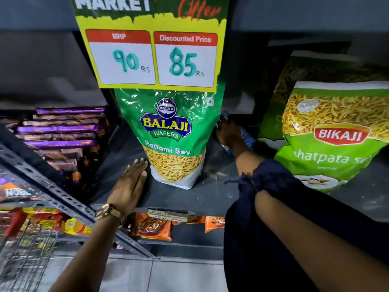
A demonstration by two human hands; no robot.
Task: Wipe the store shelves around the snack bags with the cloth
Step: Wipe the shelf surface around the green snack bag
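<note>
A tall green Balaji snack bag (pixel 171 135) stands upright in the middle of the dark shelf (pixel 181 199). My left hand (pixel 130 184) lies flat on the shelf, fingers together, its fingertips touching the bag's lower left corner. My right hand (pixel 228 137) reaches deep behind the bag's right side and is closed on a dark blue cloth (pixel 247 138), pressed to the shelf. A light green Bikaji snack bag (pixel 334 140) leans at the right, with another bag behind it.
A yellow price sign (pixel 153 51) hangs over the Balaji bag's top. Purple packs (pixel 61 131) are stacked at the left behind a slotted metal upright (pixel 52 186). Orange packets (pixel 153 226) sit on the shelf below. A wire basket (pixel 27 256) is at the lower left.
</note>
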